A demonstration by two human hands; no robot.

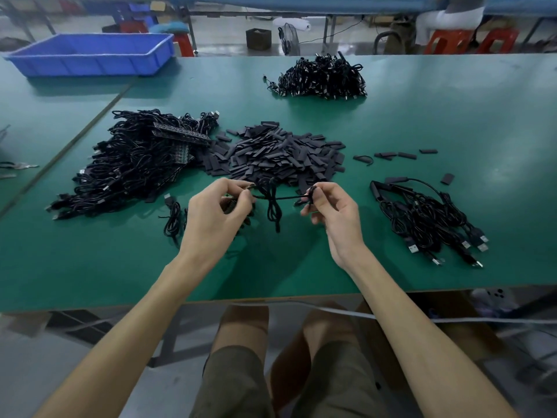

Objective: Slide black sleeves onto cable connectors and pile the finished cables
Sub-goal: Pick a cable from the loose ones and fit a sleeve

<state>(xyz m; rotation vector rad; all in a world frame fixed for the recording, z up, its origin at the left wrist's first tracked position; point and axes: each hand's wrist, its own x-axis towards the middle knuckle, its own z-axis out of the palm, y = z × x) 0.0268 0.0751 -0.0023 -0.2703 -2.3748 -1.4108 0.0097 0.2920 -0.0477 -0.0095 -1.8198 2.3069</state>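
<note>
The table's [90, 282] near edge runs just below the wrists, with bare green mat between it and the hands. The left hand [217, 212] pinches one end of a black cable [272, 198] with thumb and fingertips, the other fingers loosely curled. The right hand [331, 212] pinches the other end the same way; whether a sleeve is on it I cannot tell. The cable's slack hangs in a loop between them. At three o'clock lies a small cable pile [428, 218], at ten o'clock a large tangled heap [129, 164], and at twelve o'clock, just beyond the fingers, the sleeve pile [280, 155]. Open mat separates these. Farther, at one o'clock, lies another cable heap [322, 76]; at eleven, a blue bin [90, 54].
</note>
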